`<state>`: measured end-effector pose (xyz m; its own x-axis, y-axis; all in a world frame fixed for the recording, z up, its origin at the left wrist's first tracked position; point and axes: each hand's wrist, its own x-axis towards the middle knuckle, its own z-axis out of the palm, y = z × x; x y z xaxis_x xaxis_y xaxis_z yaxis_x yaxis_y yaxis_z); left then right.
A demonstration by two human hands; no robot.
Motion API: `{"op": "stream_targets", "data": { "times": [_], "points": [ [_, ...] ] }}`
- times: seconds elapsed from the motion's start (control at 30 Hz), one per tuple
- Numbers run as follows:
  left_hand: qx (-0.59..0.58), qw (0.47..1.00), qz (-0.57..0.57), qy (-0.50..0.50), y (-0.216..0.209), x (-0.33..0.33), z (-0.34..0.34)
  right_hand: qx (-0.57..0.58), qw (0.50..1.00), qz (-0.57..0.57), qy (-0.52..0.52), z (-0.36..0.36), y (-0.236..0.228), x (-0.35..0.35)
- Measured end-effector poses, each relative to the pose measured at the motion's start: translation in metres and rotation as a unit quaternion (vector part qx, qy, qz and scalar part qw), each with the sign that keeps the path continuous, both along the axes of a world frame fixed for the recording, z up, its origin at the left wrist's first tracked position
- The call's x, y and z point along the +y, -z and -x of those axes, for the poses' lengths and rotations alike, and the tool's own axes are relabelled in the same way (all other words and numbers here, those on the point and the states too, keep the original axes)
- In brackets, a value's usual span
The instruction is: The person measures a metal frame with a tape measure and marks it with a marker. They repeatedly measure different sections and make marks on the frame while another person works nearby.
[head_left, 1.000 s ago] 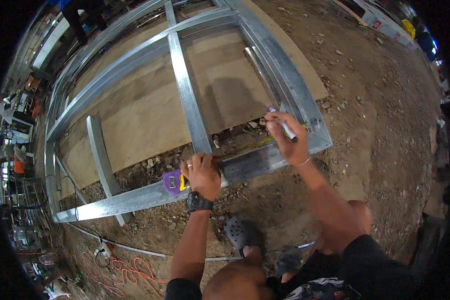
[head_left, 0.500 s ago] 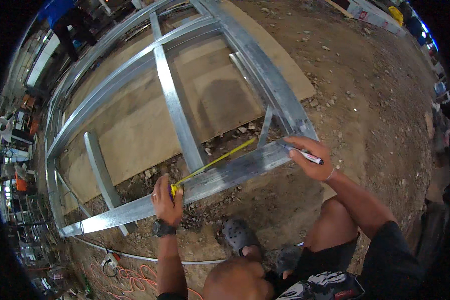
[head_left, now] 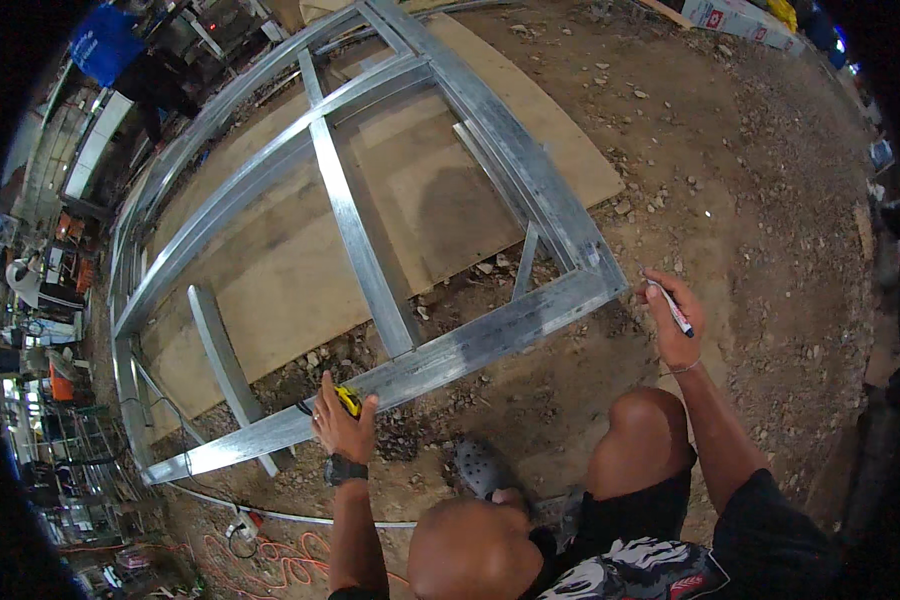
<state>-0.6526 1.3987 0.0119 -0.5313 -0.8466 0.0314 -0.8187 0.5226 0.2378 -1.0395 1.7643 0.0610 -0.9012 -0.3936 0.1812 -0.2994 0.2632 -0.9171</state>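
A welded-looking frame of shiny galvanised metal tubes (head_left: 475,345) lies across the ground in front of me. At its near beam, left of the middle upright, my left hand (head_left: 345,430) is closed round a small yellow tape measure (head_left: 348,401); no drawn-out blade shows. My right hand (head_left: 678,330) is beyond the beam's right corner, apart from the metal. A white marker pen (head_left: 670,307) with a dark end is pinched between its thumb and fingers. Small dark marks show on the near beam.
Under the frame lies a brown board (head_left: 270,300) on stony dirt. A loose metal tube (head_left: 225,365) leans inside at left. Below are an orange cord (head_left: 290,565) and a plug connector (head_left: 247,525). A person in blue (head_left: 110,45) stands far left; a white box (head_left: 740,22) sits far right.
The yellow blade that stretched along the near beam has gone back into the tape measure. My right hand has lifted off the beam and moved right with the marker pen.
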Motion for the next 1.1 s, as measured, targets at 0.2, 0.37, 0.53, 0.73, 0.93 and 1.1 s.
{"op": "stream_targets", "data": {
  "times": [0.2, 0.37, 0.53, 0.73, 0.93, 1.1],
  "points": [
    [0.181, 0.968, -0.172, 0.000, -0.092, 0.030, 0.030, 0.059, 0.997, 0.026, -0.048, -0.022, -0.039, -0.031],
    [0.343, 0.776, -0.494, 0.189, -0.262, 0.099, 0.050, -0.116, 0.978, 0.170, -0.029, -0.032, -0.044, -0.053],
    [0.369, 0.716, -0.512, 0.298, -0.287, 0.135, 0.078, -0.063, 0.979, 0.193, 0.031, -0.029, -0.037, -0.059],
    [0.387, 0.703, -0.504, 0.320, -0.295, 0.139, 0.091, -0.116, 0.968, 0.210, 0.071, -0.018, -0.022, -0.049],
    [0.407, 0.706, -0.489, 0.311, -0.294, 0.127, 0.077, -0.142, 0.966, 0.214, 0.012, -0.020, -0.024, -0.058],
    [0.442, 0.716, -0.468, 0.270, -0.289, 0.105, 0.056, -0.245, 0.940, 0.165, -0.170, -0.025, -0.005, -0.087]
  ]
}}
